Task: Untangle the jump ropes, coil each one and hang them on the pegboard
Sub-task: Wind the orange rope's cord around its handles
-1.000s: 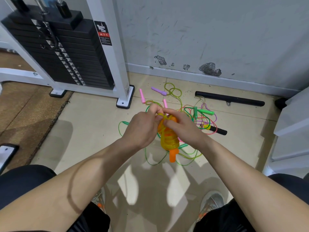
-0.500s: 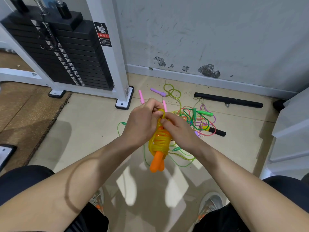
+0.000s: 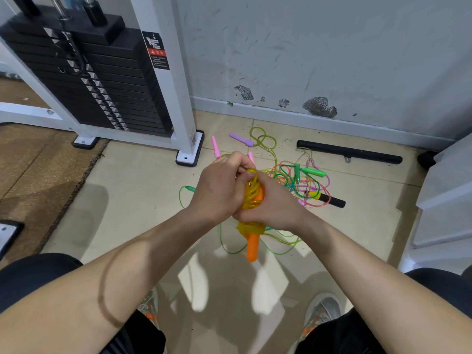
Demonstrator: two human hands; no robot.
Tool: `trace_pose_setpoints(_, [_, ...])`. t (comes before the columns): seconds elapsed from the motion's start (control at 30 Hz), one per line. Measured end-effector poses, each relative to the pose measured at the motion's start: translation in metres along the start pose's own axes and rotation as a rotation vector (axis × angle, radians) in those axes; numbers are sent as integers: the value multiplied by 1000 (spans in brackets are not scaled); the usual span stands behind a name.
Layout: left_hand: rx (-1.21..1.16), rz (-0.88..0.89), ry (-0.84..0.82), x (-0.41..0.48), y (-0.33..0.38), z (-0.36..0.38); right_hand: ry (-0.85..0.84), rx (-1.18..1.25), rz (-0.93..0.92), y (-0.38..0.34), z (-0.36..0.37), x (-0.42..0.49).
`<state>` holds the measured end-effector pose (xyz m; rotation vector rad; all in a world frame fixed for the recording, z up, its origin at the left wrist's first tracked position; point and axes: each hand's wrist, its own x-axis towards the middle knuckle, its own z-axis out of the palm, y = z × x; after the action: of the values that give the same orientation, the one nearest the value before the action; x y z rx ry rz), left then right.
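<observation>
I hold a coiled yellow jump rope (image 3: pixel 251 198) with orange handles (image 3: pixel 252 247) above the floor. My left hand (image 3: pixel 219 192) grips the top of the coil, with a yellow loop poking out by its fingers. My right hand (image 3: pixel 272 208) wraps around the coil's middle from the right. The orange handles hang down below both hands. On the floor behind lies a tangle of jump ropes (image 3: pixel 298 185) with green handles (image 3: pixel 313 171), pink handles (image 3: pixel 215 146), a purple handle (image 3: pixel 241 139) and a black and yellow handle (image 3: pixel 329 199). No pegboard is in view.
A white-framed weight stack machine (image 3: pixel 107 80) stands at the back left, its foot (image 3: pixel 189 157) near the ropes. A black bar (image 3: pixel 348 152) lies along the scuffed wall. White furniture (image 3: pixel 444 200) stands at the right. A brown mat (image 3: pixel 38 169) covers the floor at left.
My hands have closed tighter around the yellow coil. The right hand has slid down over its middle. The orange handles now hang straight down.
</observation>
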<state>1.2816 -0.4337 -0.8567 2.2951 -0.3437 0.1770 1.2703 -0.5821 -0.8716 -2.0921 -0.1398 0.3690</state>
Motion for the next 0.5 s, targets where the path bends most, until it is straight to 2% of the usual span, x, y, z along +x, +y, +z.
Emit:
trace_pose_setpoints(0.1, [-38,-52,-55,-2,1,1,43,-174,-85,5,3,2])
trace_pose_setpoints(0.27, [-41,-156,-45,3,0,0,91,-255,-123,11,12,3])
trace_pose_setpoints(0.5, [-24,-182,-78,8,-4,3,34,-448,-146,14,10,1])
